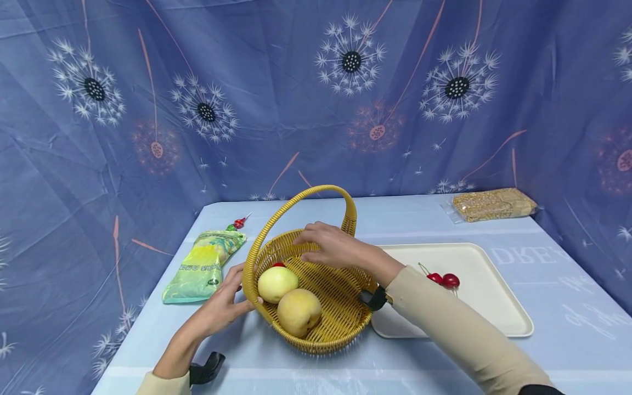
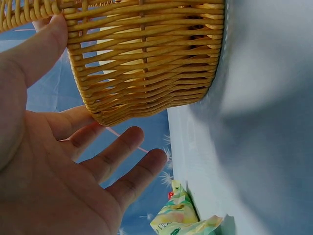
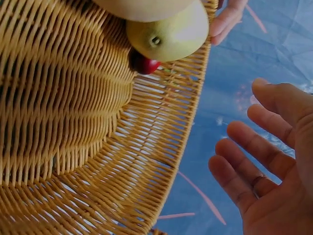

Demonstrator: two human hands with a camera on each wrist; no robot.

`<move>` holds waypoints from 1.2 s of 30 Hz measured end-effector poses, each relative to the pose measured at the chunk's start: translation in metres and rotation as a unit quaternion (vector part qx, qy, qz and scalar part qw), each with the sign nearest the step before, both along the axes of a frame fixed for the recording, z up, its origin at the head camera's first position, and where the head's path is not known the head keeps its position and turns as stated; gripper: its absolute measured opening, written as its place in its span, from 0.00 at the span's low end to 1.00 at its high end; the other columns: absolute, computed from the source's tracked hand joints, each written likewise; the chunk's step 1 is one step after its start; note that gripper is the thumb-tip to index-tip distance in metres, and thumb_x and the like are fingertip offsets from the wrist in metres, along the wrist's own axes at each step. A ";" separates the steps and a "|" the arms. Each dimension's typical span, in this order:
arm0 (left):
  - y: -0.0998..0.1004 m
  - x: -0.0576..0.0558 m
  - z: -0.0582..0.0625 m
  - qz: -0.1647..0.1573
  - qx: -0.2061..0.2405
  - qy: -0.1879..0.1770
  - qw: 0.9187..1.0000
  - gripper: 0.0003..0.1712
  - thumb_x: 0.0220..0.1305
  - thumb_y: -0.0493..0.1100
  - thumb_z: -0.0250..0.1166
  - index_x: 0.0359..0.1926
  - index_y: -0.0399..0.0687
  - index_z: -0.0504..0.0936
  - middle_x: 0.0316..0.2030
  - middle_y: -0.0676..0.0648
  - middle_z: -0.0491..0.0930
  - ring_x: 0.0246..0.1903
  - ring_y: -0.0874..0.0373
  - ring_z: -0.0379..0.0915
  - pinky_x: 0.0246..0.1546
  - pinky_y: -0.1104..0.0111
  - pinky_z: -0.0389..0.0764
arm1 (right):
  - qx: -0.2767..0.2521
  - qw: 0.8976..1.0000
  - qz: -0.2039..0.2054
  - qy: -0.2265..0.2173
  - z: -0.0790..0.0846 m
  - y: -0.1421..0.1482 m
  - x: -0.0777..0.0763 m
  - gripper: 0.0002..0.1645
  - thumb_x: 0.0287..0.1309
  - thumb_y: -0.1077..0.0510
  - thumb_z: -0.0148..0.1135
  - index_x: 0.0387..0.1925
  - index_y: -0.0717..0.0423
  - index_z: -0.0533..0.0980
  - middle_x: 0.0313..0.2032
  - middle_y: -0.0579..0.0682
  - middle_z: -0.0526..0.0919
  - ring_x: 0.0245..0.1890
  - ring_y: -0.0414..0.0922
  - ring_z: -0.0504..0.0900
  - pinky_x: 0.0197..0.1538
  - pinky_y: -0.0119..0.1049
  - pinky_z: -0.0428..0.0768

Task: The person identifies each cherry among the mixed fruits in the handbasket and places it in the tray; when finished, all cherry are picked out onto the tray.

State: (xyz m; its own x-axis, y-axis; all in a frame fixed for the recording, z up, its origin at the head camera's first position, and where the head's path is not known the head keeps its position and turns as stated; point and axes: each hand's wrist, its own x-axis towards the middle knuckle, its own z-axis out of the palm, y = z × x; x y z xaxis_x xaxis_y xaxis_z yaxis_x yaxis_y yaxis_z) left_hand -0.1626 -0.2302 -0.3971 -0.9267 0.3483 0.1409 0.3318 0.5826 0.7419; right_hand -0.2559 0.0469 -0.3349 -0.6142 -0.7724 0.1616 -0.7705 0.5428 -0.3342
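Note:
A woven yellow wicker basket with a tall arched handle stands on the table. In it, on the left, lie a yellow peach, a pale yellow-green fruit and a small red cherry partly hidden behind it. My left hand touches the basket's left outer side, thumb at the rim by the handle's foot, other fingers spread. My right hand hovers over the basket's far part, under the arch of the handle, fingers extended and holding nothing.
Right of the basket, a cream tray holds red cherries, partly behind my right sleeve. A green-yellow bag lies at left, with wrapped lollipops behind it. At the back right is a clear-wrapped tan packet.

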 end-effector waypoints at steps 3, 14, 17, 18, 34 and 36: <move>0.000 0.000 0.000 -0.001 0.000 0.000 1.000 0.35 0.57 0.46 0.68 0.64 0.50 0.67 0.67 0.44 0.56 0.68 0.43 0.51 0.62 0.38 0.62 | 0.011 1.000 -0.002 -0.021 -0.003 -0.006 -0.006 0.22 0.62 0.50 0.59 0.56 0.51 0.75 0.50 0.49 0.78 0.53 0.45 0.73 0.56 0.41 0.74; 0.000 0.000 -0.001 0.001 0.001 0.006 1.000 0.36 0.57 0.46 0.68 0.66 0.49 0.66 0.67 0.41 0.57 0.67 0.40 0.52 0.62 0.37 0.62 | 0.071 0.996 -0.002 -0.045 -0.021 -0.026 -0.023 0.24 0.60 0.51 0.61 0.58 0.49 0.73 0.55 0.49 0.75 0.59 0.47 0.71 0.63 0.42 0.72; 0.000 0.001 -0.001 0.001 0.000 0.004 1.000 0.36 0.57 0.47 0.67 0.66 0.50 0.66 0.67 0.40 0.57 0.67 0.39 0.52 0.62 0.36 0.61 | 0.097 0.995 -0.001 -0.038 -0.026 -0.029 -0.025 0.25 0.60 0.51 0.61 0.59 0.49 0.72 0.57 0.48 0.74 0.61 0.48 0.70 0.66 0.43 0.69; 0.000 0.001 -0.001 0.002 0.000 0.003 1.000 0.36 0.57 0.47 0.67 0.65 0.51 0.66 0.67 0.40 0.57 0.67 0.39 0.52 0.62 0.36 0.61 | 0.104 0.994 -0.001 -0.036 -0.028 -0.030 -0.025 0.25 0.60 0.51 0.61 0.59 0.49 0.72 0.57 0.48 0.74 0.61 0.48 0.70 0.66 0.44 0.69; -0.001 0.001 -0.002 0.007 0.002 -0.007 1.000 0.36 0.56 0.46 0.68 0.65 0.49 0.67 0.67 0.42 0.56 0.68 0.41 0.51 0.62 0.38 0.62 | 0.123 0.992 0.025 -0.016 -0.049 -0.045 -0.032 0.27 0.60 0.55 0.62 0.62 0.44 0.70 0.60 0.46 0.73 0.60 0.46 0.71 0.65 0.42 0.70; -0.001 0.001 -0.001 0.005 0.003 -0.006 1.000 0.35 0.56 0.47 0.68 0.64 0.49 0.67 0.67 0.42 0.56 0.68 0.41 0.51 0.62 0.37 0.61 | 0.126 0.991 0.032 -0.011 -0.050 -0.047 -0.033 0.28 0.60 0.55 0.61 0.62 0.43 0.69 0.61 0.46 0.73 0.60 0.46 0.71 0.65 0.41 0.70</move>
